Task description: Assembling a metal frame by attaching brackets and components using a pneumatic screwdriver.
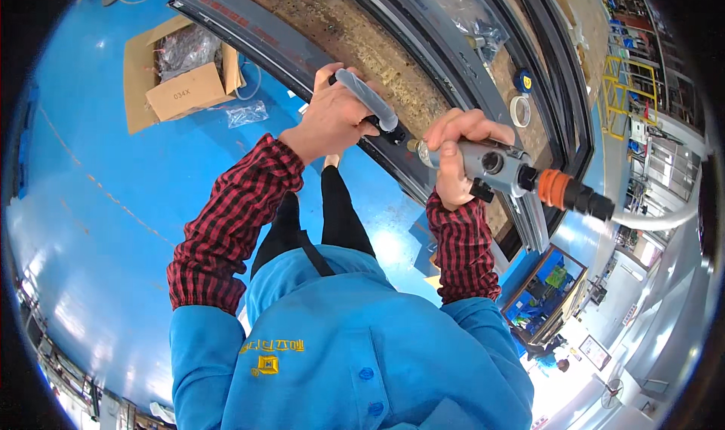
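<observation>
While hands (393,124) grip tools, brown box (190,90) left.

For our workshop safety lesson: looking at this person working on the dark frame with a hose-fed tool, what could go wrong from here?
1. The left hand steadies the grey nozzle right at the dark frame, so a slip might pinch fingers.
2. The white hose trailing from the air tool in the right hand could snag and jerk it.
3. The tape roll nearby might get knocked off.

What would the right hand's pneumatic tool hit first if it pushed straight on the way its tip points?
Most likely the dark frame rail: the right hand aims the grey tool at it, near the left hand. Depth is unclear.
</observation>
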Demonstrator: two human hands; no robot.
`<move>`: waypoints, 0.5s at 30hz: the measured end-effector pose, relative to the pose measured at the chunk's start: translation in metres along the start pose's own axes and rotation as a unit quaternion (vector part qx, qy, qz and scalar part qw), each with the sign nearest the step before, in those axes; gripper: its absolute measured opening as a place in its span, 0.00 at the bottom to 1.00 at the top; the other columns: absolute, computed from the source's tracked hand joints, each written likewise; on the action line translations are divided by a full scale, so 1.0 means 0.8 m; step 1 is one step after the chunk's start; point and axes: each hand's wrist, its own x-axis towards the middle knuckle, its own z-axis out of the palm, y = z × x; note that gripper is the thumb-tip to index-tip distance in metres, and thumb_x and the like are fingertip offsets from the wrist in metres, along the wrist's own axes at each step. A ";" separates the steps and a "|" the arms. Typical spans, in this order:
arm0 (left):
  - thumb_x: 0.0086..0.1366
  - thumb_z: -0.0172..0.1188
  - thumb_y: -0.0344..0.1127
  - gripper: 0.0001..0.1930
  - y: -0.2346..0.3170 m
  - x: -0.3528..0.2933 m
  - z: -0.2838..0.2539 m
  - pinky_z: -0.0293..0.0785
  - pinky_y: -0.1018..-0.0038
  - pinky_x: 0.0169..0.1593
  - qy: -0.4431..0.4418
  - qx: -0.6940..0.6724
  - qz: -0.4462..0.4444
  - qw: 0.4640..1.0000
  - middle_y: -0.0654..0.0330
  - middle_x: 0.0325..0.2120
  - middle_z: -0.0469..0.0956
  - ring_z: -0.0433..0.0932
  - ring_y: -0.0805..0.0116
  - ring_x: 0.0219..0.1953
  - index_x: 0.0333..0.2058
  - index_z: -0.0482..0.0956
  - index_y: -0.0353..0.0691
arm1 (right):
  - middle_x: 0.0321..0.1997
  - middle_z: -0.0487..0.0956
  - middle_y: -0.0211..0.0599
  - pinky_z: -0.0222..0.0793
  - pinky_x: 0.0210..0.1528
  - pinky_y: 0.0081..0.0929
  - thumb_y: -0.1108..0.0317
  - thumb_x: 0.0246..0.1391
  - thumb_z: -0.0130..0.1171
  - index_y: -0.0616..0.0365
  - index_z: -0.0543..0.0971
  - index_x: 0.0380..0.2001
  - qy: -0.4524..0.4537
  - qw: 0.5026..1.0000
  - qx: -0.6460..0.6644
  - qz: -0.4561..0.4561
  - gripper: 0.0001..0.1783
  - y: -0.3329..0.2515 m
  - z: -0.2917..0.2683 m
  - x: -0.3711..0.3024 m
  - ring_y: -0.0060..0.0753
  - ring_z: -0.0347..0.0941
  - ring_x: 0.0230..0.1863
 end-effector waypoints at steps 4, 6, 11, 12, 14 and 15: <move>0.48 0.70 0.40 0.18 0.000 0.000 0.001 0.45 0.51 0.66 0.007 -0.006 -0.001 1.000 0.78 0.42 0.75 0.67 0.67 0.53 0.41 0.81 0.61 | 0.27 0.71 0.35 0.69 0.26 0.30 0.76 0.52 0.60 0.52 0.63 0.39 -0.022 1.000 -0.004 -0.003 0.17 0.001 0.003 0.001 0.33 0.69 0.24; 0.48 0.70 0.40 0.18 0.000 0.000 0.000 0.45 0.51 0.66 0.007 -0.005 -0.003 1.000 0.78 0.42 0.75 0.67 0.67 0.53 0.41 0.81 0.61 | 0.27 0.71 0.35 0.69 0.26 0.30 0.76 0.52 0.60 0.51 0.63 0.39 -0.029 1.000 -0.005 -0.004 0.17 0.001 0.003 0.002 0.33 0.69 0.24; 0.48 0.70 0.40 0.18 0.000 0.000 0.000 0.45 0.52 0.67 0.007 -0.002 -0.003 1.000 0.78 0.42 0.75 0.67 0.67 0.53 0.41 0.81 0.61 | 0.27 0.71 0.35 0.69 0.26 0.30 0.76 0.52 0.60 0.51 0.62 0.39 -0.043 0.999 -0.008 -0.009 0.18 0.006 0.002 0.001 0.33 0.69 0.24; 0.48 0.70 0.41 0.18 0.000 0.000 0.001 0.45 0.52 0.67 0.009 -0.002 -0.003 1.000 0.78 0.42 0.75 0.67 0.67 0.53 0.41 0.81 0.62 | 0.27 0.71 0.35 0.69 0.26 0.30 0.76 0.52 0.60 0.51 0.62 0.39 -0.040 0.999 -0.007 -0.008 0.18 0.006 0.002 0.001 0.33 0.69 0.24; 0.47 0.70 0.41 0.18 -0.001 0.000 0.003 0.45 0.52 0.67 0.013 -0.001 -0.001 1.000 0.78 0.41 0.74 0.67 0.67 0.53 0.41 0.81 0.62 | 0.27 0.71 0.36 0.69 0.26 0.30 0.76 0.52 0.60 0.51 0.62 0.40 -0.034 0.999 -0.004 -0.006 0.18 0.008 0.002 0.001 0.33 0.69 0.24; 0.47 0.70 0.41 0.18 -0.001 -0.001 0.003 0.45 0.52 0.67 0.015 -0.001 -0.002 1.000 0.78 0.41 0.74 0.67 0.67 0.53 0.41 0.81 0.62 | 0.27 0.71 0.36 0.69 0.26 0.30 0.76 0.52 0.60 0.51 0.62 0.40 -0.037 0.999 -0.004 -0.005 0.18 0.008 0.003 0.001 0.33 0.69 0.24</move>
